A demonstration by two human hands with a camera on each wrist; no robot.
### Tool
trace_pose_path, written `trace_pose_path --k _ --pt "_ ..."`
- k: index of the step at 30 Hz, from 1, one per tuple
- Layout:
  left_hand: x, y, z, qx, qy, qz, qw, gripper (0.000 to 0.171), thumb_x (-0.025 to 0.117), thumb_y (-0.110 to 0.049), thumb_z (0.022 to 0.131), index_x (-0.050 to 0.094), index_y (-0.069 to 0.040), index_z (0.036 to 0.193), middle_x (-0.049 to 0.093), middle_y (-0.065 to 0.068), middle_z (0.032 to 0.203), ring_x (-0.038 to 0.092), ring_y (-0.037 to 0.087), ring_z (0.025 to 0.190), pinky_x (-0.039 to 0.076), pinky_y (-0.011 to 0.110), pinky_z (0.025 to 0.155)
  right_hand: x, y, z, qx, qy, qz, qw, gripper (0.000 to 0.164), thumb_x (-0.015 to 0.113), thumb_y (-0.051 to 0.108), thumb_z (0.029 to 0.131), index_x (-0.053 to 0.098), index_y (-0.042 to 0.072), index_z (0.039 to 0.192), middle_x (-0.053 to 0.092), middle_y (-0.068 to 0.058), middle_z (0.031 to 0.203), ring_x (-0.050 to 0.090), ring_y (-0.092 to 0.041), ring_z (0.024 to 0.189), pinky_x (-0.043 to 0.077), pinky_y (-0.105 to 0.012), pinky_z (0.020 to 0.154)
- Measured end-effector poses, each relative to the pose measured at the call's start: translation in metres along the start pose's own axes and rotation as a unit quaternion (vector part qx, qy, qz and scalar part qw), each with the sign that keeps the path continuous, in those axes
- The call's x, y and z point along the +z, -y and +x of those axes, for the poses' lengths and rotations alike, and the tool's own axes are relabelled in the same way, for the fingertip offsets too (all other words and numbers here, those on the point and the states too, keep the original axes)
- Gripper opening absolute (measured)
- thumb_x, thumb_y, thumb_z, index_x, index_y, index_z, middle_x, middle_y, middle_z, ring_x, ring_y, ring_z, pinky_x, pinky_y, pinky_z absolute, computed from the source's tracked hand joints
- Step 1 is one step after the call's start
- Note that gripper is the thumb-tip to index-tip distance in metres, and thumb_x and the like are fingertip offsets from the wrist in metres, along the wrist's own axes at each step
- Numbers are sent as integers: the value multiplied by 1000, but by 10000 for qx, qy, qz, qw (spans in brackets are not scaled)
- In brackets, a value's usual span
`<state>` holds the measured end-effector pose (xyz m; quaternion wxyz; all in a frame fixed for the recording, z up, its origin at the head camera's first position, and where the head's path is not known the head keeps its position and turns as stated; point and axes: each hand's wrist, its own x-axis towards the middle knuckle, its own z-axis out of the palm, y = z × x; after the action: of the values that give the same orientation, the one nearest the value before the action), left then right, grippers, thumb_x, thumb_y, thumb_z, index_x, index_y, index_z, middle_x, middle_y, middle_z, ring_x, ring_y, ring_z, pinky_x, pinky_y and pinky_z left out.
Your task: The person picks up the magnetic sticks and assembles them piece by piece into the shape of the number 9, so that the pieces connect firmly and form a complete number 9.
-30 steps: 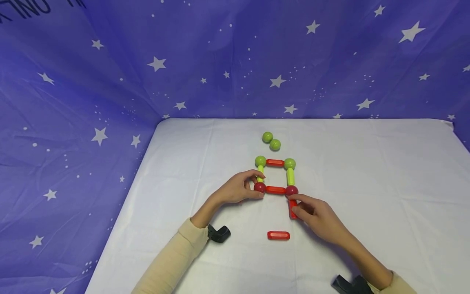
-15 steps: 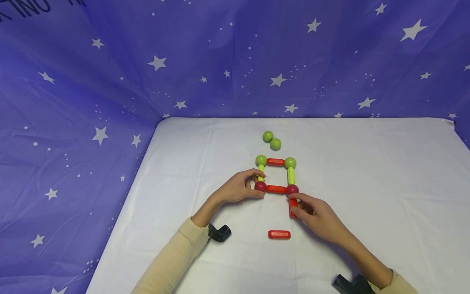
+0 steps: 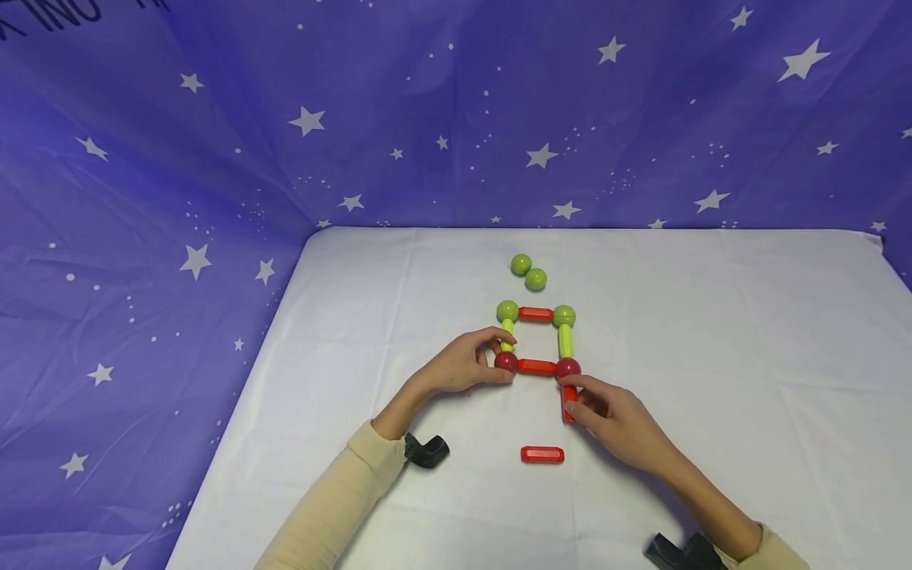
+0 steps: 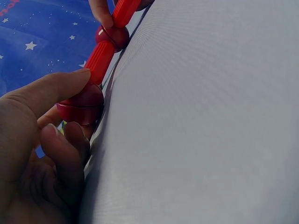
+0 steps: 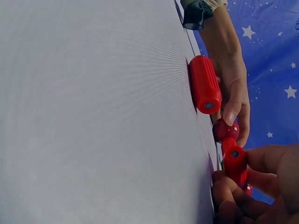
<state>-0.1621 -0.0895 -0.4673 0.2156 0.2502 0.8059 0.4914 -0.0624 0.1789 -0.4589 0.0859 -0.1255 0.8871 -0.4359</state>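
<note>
a white-clothed table (image 3: 712,340) carries a ball-and-rod square (image 3: 537,367) at the fingers (image 3: 590,384), two green balls (image 3: 536,279) beyond them, and a loose red rod (image 3: 542,454) on their near side.

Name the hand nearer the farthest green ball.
Left. Left hand, gripping a red ball, lies short of the green ball; right hand, pinching a red rod, farther back.

No word can be read on the blue cloth (image 3: 427,95): cut-off dark letters (image 3: 78,11) at the head view's upper left, blurry red marks (image 4: 9,6) at the left wrist view's upper left.
</note>
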Motion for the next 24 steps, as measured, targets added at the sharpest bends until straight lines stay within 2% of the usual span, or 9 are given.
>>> trace_pose_path --k 16,24 --pt "0 -3 0 -24 -40 68 10000 48 81 -19 83 60 -14 126 58 1 101 50 14 53 42 26 47 -1 1 0 -24 -24 39 10000 34 70 12 92 65 11 125 52 4 73 50 -14 68 43 -25 56" --pt "1 -2 0 -122 -4 -41 9999 48 82 -20 82 60 -14 125 58 2 101 50 16 50 42 28 45 0 -1 -2 -108 -98 39 9999 36 73 20 91 66 12 126 53 5 74 49 -13 69 42 -25 56"
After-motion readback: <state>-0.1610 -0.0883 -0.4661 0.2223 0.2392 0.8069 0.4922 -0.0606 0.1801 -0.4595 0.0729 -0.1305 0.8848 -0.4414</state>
